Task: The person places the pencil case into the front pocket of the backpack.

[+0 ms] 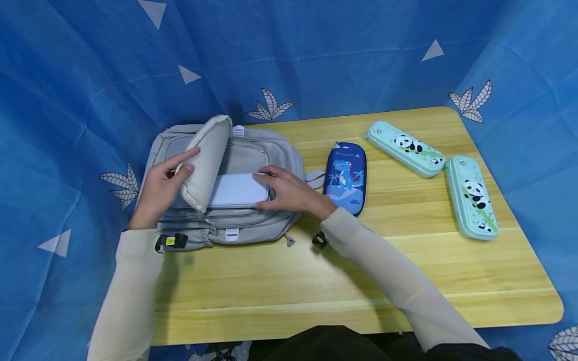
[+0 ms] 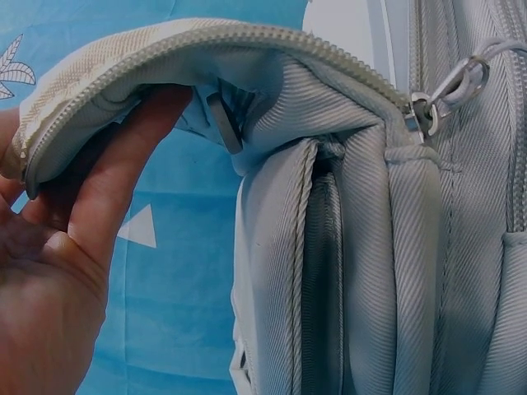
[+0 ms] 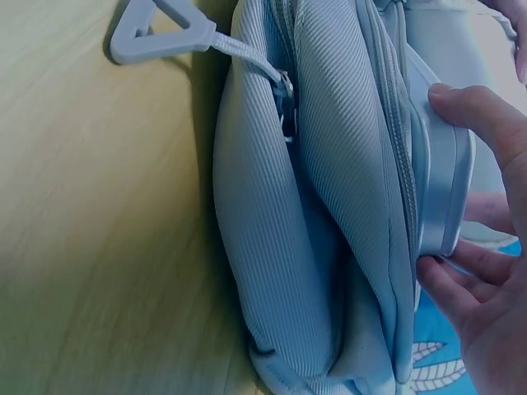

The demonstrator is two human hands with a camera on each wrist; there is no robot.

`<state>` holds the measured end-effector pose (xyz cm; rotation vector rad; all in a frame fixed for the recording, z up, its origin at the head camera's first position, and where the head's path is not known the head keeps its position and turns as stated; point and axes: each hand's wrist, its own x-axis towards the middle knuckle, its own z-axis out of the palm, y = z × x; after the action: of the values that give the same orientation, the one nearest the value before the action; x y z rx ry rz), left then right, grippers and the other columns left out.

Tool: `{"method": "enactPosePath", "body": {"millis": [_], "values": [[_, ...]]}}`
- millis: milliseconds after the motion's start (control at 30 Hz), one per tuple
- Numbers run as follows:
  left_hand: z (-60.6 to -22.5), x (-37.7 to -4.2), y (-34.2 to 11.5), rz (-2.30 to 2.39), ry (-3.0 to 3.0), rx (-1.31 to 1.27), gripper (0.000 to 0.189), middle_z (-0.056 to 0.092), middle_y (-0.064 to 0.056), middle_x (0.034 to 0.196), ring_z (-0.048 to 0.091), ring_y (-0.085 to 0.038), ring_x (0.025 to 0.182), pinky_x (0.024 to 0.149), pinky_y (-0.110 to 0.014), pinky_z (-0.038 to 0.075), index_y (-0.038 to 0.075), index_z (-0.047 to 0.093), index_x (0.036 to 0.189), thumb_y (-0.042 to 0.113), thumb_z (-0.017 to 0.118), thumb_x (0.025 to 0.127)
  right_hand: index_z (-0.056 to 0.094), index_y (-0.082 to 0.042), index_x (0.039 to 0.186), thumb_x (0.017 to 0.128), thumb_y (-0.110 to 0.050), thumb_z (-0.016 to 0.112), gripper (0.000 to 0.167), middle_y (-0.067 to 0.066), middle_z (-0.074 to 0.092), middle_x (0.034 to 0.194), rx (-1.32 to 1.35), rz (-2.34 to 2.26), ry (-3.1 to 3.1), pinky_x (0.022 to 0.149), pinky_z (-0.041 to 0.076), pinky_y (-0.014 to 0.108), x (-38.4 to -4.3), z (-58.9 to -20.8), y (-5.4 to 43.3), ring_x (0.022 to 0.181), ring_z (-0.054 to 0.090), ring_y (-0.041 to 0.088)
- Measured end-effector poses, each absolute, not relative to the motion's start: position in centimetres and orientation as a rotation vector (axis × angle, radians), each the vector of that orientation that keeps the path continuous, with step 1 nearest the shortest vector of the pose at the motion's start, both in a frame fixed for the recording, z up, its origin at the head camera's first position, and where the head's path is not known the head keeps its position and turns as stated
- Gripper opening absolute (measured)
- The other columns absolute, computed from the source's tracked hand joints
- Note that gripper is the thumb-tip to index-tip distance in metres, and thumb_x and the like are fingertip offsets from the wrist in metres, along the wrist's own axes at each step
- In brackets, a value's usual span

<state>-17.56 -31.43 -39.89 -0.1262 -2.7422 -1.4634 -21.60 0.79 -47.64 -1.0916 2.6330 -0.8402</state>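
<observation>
A grey backpack (image 1: 266, 220) lies on the table with its front pocket unzipped. My left hand (image 1: 164, 183) holds the pocket's flap (image 1: 209, 160) folded up by its zipped edge, thumb on one side and fingers on the other. My right hand (image 1: 289, 190) grips the right end of a flat white box (image 1: 237, 190), which sits in the pocket opening. In the right wrist view the thumb presses on the top edge of the box (image 3: 445, 173) and the fingers curl below its end. The box's left end is hidden behind the flap.
A blue dinosaur pencil case (image 1: 345, 178) lies just right of the backpack, by a grey strap (image 1: 315, 178). Two mint panda pencil cases (image 1: 406, 148) lie farther right on the wooden table (image 1: 271, 296). Blue patterned cloth (image 1: 338, 60) hangs behind.
</observation>
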Motion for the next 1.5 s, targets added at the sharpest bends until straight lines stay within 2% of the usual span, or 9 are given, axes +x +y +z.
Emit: {"method": "enactPosePath", "body": {"millis": [567, 933, 1200, 1500], "values": [[-39.8, -17.5, -31.3, -1.495, -2.730, -0.121, 0.041, 0.053, -0.005, 0.167, 0.057, -0.004, 0.127, 0.085, -0.020, 0.045, 0.029, 0.064, 0.155, 0.029, 0.060, 0.114, 0.049, -0.011, 0.165, 0.098, -0.055, 0.079, 0.086, 0.016, 0.046, 0.167, -1.112, -0.780, 2.664, 0.125, 0.043, 0.048, -21.2, -47.9, -0.8, 0.153, 0.048, 0.033], [-39.7, -17.6, -31.1, -1.521, -2.716, -0.132, 0.042, 0.053, -0.006, 0.167, 0.056, -0.008, 0.137, 0.091, -0.017, 0.047, 0.027, 0.064, 0.155, 0.027, 0.060, 0.114, 0.047, -0.012, 0.166, 0.099, -0.055, 0.078, 0.086, 0.014, 0.044, 0.170, -1.097, -0.757, 2.667, 0.126, 0.041, 0.045, -21.2, -48.2, -1.6, 0.155, 0.047, 0.031], [-39.9, -17.5, -31.0, -1.515, -2.695, -0.170, 0.041, 0.056, -0.007, 0.165, 0.057, -0.003, 0.124, 0.084, -0.020, 0.045, 0.025, 0.065, 0.155, 0.026, 0.061, 0.114, 0.050, -0.010, 0.165, 0.097, -0.055, 0.080, 0.086, 0.016, 0.047, 0.167, -1.109, -0.745, 2.684, 0.124, 0.043, 0.043, -21.2, -48.2, -2.7, 0.153, 0.049, 0.031], [-39.9, -17.6, -31.1, -1.514, -2.687, -0.180, 0.041, 0.055, -0.007, 0.165, 0.056, -0.002, 0.128, 0.086, -0.020, 0.045, 0.025, 0.065, 0.155, 0.026, 0.061, 0.114, 0.050, -0.010, 0.165, 0.097, -0.057, 0.080, 0.088, 0.015, 0.047, 0.168, -1.107, -0.732, 2.693, 0.122, 0.045, 0.042, -21.4, -48.0, -3.9, 0.152, 0.050, 0.029]]}}
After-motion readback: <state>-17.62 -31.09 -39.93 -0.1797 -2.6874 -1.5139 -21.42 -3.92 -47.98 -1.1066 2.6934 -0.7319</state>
